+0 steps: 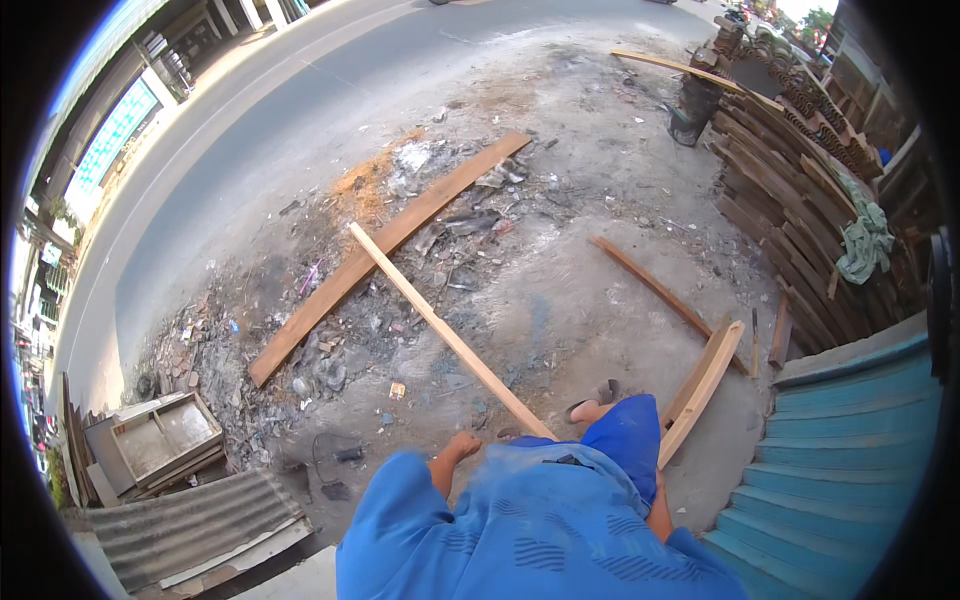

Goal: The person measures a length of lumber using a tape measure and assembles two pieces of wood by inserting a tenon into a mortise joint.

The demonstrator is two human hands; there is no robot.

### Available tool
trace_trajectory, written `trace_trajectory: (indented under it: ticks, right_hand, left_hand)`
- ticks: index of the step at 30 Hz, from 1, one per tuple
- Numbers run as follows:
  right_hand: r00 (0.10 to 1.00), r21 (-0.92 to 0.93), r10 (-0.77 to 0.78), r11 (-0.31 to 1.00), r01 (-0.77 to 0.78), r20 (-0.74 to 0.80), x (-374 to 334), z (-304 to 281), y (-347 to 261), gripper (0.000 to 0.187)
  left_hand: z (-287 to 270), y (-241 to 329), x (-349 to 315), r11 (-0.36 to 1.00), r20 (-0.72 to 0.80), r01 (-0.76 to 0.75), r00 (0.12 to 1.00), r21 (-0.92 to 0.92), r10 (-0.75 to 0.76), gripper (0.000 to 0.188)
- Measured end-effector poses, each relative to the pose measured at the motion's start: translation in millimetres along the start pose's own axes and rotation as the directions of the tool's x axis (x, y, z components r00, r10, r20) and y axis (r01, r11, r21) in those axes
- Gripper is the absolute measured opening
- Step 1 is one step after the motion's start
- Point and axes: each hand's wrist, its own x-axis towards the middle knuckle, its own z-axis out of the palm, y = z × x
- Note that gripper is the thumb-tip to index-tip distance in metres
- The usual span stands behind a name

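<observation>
My left hand [462,445] hangs beside my body with its fingers curled in and nothing visible in them. Low at my right hip, my right hand [659,492] is at the near end of a pale wooden beam [700,398] and appears to grip it; its fingers are mostly hidden. A browner board [697,372] lies along that beam's left side. In front of me, a long pale batten [440,325] runs from near my feet to a wide brown plank [390,245], its far end resting across the plank.
A thin brown strip [660,288] lies on the ground ahead to the right. Stacked timber [775,190] with a green cloth [866,240] stands on the right, above blue corrugated sheeting [830,460]. Rubble and litter [330,370] surround the plank. A wooden frame [167,437] sits at left, near the road [210,190].
</observation>
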Motion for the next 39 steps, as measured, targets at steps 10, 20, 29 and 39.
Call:
trace_trajectory:
  ticks: [10, 20, 29, 39]
  right_hand:
    - [0.992, -0.142, 0.125, 0.982, -0.127, -0.02, 115.2, 23.1, -196.2, 0.043]
    - [0.913, -0.915, -0.347, 0.255, 0.312, 0.214, 235.7, 2.3, -356.7, 0.049]
    - [0.873, -0.917, -0.321, 0.033, 0.397, 0.367, 283.6, 4.7, -403.7, 0.025]
    - [0.984, -0.807, -0.174, 0.574, 0.14, 0.047, 348.1, 44.2, -492.6, 0.026]
  left_hand:
    - [27.6, 125.3, 77.6, 0.955, 0.257, 0.224, 0.951, -0.192, -0.172, 0.043]
    - [-94.1, 327.3, 153.8, 0.785, -0.135, 0.071, 0.972, -0.615, -0.193, 0.033]
    - [-116.4, 291.7, 215.9, 0.975, -0.099, -0.223, 0.97, 0.006, 0.222, 0.039]
    - [-209.2, 360.6, 355.8, 0.998, 0.178, -0.061, 0.982, -0.022, 0.064, 0.035]
